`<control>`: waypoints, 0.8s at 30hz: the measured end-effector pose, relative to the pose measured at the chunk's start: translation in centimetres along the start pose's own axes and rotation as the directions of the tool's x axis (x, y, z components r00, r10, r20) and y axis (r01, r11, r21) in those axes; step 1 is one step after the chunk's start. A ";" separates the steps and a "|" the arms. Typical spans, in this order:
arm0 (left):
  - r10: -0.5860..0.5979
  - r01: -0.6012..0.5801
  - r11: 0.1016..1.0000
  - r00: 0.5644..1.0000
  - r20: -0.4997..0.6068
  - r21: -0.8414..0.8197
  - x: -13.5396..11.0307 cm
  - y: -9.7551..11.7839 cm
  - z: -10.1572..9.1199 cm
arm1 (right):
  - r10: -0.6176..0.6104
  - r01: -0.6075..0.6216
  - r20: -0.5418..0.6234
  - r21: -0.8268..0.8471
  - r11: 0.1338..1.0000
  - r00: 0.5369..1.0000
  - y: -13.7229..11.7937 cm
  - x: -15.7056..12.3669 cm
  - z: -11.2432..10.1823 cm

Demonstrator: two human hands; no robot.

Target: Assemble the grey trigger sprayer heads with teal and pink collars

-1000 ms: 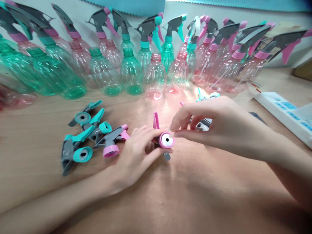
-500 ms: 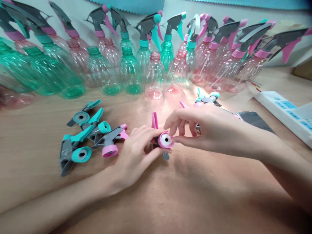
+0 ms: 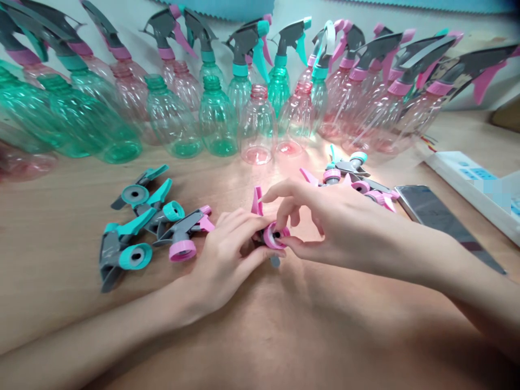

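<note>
One pink-collared spray head (image 3: 270,238) is pinched in the left hand (image 3: 225,244).

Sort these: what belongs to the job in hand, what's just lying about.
Job:
pink-collared spray head, left hand around it, right hand at its collar
likely loose spray heads, open bottles

Apparently lying about:
dark phone
blue-marked white strip

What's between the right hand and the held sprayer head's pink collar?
Nothing visible: the right hand's fingertips are at the pink collar's opening. The left hand holds the trigger sprayer head from the other side, not across that opening.
</note>
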State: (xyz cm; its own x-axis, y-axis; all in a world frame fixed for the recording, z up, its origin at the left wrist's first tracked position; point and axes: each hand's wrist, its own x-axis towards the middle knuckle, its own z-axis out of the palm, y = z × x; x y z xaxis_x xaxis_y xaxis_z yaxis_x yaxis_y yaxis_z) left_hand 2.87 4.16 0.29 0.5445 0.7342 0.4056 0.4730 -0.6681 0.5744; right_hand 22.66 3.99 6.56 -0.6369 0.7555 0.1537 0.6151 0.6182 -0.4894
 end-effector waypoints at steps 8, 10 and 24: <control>0.012 -0.012 1.000 1.000 0.018 0.009 -0.1 0.0 -0.1 | 0.035 -0.046 -0.054 -0.203 0.978 0.998 -0.4 -0.7 0.0; 0.027 -0.027 1.000 1.000 0.007 0.011 -0.1 0.1 -0.1 | 0.037 -0.056 -0.082 -0.235 0.970 0.996 -0.6 -1.0 0.2; 0.058 -0.059 0.998 0.998 0.014 0.024 -0.2 0.2 -0.3 | 0.023 -0.027 -0.045 -0.093 0.995 0.999 -0.8 -0.3 0.2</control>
State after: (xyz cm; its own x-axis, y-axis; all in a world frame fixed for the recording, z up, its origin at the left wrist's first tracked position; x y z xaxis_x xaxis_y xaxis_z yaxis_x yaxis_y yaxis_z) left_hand 2.69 3.90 0.52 0.5810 0.6922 0.4282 0.4567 -0.7127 0.5324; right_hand 22.33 3.22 6.75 -0.6010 0.7785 0.1809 0.6728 0.6149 -0.4113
